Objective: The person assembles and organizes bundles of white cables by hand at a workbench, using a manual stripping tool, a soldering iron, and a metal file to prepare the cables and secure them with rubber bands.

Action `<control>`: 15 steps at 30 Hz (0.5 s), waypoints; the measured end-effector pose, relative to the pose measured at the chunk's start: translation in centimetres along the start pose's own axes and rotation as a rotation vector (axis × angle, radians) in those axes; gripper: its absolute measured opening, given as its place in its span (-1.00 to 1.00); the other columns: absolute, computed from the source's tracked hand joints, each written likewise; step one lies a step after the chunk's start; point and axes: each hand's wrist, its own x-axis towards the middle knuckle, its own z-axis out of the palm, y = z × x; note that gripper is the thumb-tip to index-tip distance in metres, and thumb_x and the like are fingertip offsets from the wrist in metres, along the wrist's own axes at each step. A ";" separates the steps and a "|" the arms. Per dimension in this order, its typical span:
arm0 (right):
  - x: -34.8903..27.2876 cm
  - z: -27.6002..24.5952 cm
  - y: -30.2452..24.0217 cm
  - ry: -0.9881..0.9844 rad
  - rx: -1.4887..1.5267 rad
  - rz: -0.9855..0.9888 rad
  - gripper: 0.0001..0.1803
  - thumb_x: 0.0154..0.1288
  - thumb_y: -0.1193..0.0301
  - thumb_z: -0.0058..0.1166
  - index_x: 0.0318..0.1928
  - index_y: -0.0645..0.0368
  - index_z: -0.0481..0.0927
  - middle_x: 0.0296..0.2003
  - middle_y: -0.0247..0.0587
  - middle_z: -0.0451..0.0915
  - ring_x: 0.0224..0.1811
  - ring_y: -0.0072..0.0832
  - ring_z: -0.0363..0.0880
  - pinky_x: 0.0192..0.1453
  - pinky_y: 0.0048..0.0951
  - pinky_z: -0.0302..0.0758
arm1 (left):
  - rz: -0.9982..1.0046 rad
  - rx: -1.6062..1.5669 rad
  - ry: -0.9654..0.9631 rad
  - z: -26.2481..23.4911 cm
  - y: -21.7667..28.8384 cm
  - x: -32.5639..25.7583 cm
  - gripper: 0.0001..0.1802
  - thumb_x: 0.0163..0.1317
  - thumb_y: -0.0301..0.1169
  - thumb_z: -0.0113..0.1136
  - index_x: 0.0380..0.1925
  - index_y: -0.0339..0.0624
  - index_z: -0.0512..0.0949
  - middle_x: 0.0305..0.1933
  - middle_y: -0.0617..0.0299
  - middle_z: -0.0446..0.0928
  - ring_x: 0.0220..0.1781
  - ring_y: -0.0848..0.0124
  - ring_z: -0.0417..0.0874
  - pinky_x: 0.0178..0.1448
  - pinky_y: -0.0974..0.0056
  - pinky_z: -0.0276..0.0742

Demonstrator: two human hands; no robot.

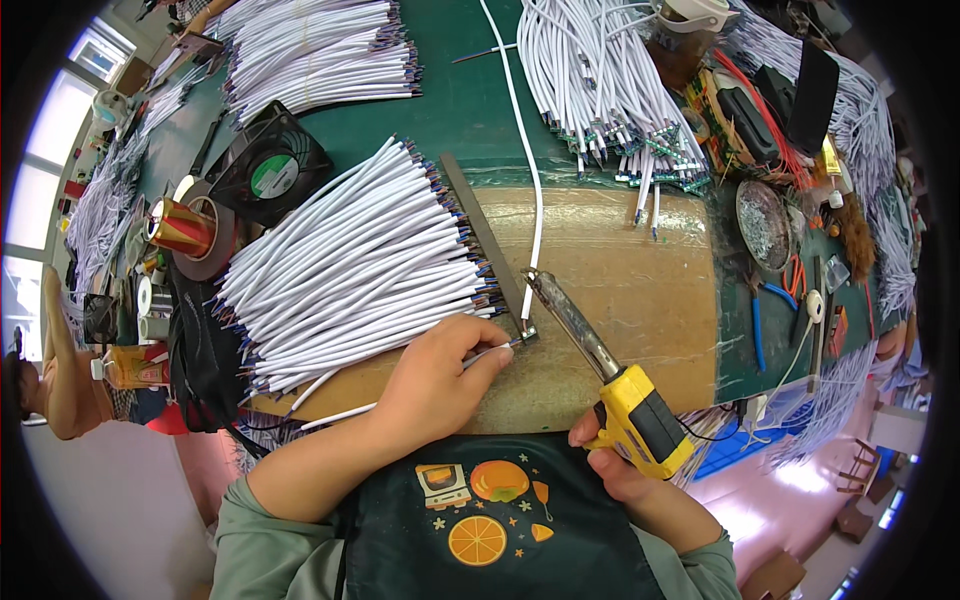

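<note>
My left hand (430, 375) pinches a white cable (342, 414) near its stripped end. That end meets a small circuit board (527, 333), which sits at the lower end of a long white cable (538, 215) running up the table. My right hand (618, 478) is wrapped round the grip of a yellow and black soldering gun (642, 422). Its metal barrel slants up and left, and the tip stands just above the board, apart from it. Left of the board lies a thick stack of white cables (350, 270) with stripped ends, along a dark metal bar (485, 240).
A brown board (630, 290) covers the green table (460, 90) here. A black fan (270, 165) and a tape roll with a red can (185, 225) stand left. More cable bundles (610, 90) lie behind. Right are a metal dish (763, 225) and blue-handled pliers (757, 325).
</note>
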 end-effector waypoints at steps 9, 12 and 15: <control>1.3 0.8 -0.7 -0.021 0.099 -0.026 -0.55 0.27 0.48 0.19 0.16 0.17 0.42 -0.12 -0.22 0.55 -0.03 -0.47 0.53 0.08 -0.36 0.48 | -0.109 -0.155 -0.101 0.0 -0.6 0.4 -0.84 0.32 -0.39 0.19 -0.21 -0.26 0.57 -0.44 0.31 0.51 -0.43 0.58 0.50 -0.33 0.41 0.44; 2.6 0.5 -0.1 -0.069 -0.052 -0.133 -0.51 0.29 0.43 0.16 0.22 0.16 0.39 0.00 -0.18 0.54 0.04 -0.40 0.52 0.17 -0.31 0.43 | -0.136 -0.209 -0.122 0.1 -0.5 0.6 -0.84 0.34 -0.38 0.18 -0.21 -0.26 0.55 -0.46 0.35 0.49 -0.45 0.62 0.48 -0.37 0.45 0.41; 5.3 2.0 -1.5 -0.098 -0.060 -0.221 -0.44 0.29 0.42 0.15 0.27 0.17 0.34 0.14 -0.12 0.48 0.13 -0.35 0.49 0.24 -0.28 0.37 | -0.150 -0.208 -0.113 0.1 -0.5 0.7 -0.84 0.35 -0.38 0.17 -0.21 -0.25 0.55 -0.46 0.35 0.49 -0.46 0.61 0.48 -0.38 0.45 0.39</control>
